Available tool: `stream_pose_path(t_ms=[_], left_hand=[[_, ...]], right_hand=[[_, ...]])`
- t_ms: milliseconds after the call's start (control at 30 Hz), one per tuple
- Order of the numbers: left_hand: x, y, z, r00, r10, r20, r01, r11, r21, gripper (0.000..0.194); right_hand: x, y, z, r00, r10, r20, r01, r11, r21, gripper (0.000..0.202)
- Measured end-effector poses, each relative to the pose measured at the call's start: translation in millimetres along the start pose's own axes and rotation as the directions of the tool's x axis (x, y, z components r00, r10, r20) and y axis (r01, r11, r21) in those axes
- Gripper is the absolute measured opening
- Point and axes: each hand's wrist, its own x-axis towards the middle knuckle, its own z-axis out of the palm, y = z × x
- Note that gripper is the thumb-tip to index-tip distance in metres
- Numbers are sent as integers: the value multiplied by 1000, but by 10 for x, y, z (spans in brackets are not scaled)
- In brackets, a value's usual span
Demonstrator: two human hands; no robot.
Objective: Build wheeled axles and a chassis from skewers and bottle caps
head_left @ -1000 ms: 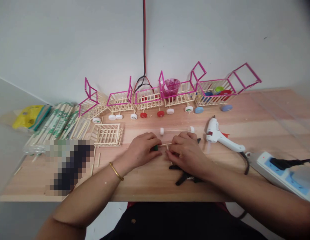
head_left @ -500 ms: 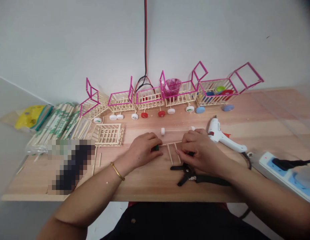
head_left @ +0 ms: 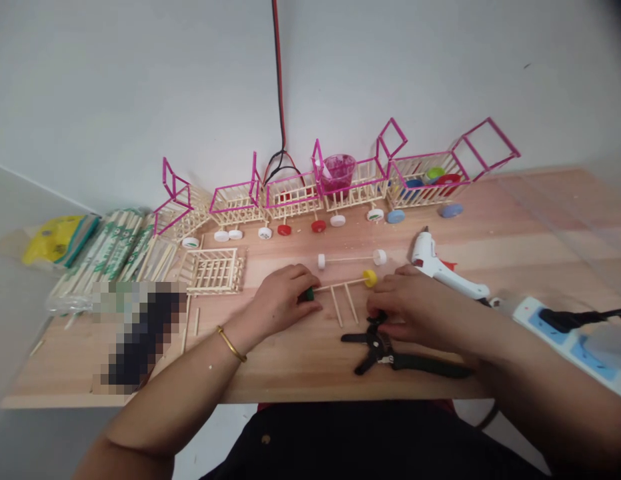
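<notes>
My left hand (head_left: 285, 300) grips a green bottle cap (head_left: 307, 294) between thumb and fingers. From that cap a thin wooden stick (head_left: 340, 285) runs right to a yellow bottle cap (head_left: 370, 278), like an axle with two wheels. Two short sticks (head_left: 343, 307) lie side by side below it. My right hand (head_left: 407, 303) is just right of the yellow cap, fingers curled but apart, with nothing visibly held. Black-handled pliers (head_left: 376, 345) lie under and beside its thumb; whether they touch is unclear. Behind is another axle with white caps (head_left: 350, 259).
Small stick carts (head_left: 290, 200) with pink trim and cap wheels line the wall. A stick crate (head_left: 215, 271) and bagged sticks (head_left: 103, 253) are on the left. A glue gun (head_left: 443, 270) and power strip (head_left: 555, 340) are on the right. A purple-stained cup (head_left: 339, 175) stands among the carts.
My right hand has come off the axle's right end and moved slightly right, uncovering the yellow cap. My left hand still holds the green cap. The view has shifted slightly.
</notes>
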Motion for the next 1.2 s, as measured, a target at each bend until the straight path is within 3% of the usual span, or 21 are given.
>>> stream_pose_path(t_ms=[300,500,667,867,1033,1200], left_hand=[[5,13,-18,1000,-5,10,5,1000,-30,38],[-2,13,-17,1000,-22,-2,22,999,-44,42],[-4,23,-27,999,-50,-7,49,997,-64,46],[-3,20,-26,998,-63,2,63,995,-74,50],[-5,18,-19,997,-74,8,74,996,-54,51],[-6,22,-20,998,-67,-8,67,996,-62,50]], right_hand=[[-12,58,-88,993,5,122,-14,997,79,17],[-10,125,-187,990,142,-16,-140,983,119,14],[-11,177,-137,941,293,-170,-290,956,43,13],[23,175,-68,939,304,-160,-306,952,9,32],[65,169,-55,946,290,-144,-290,957,24,28],[80,191,-45,956,204,-213,-200,979,37,21]])
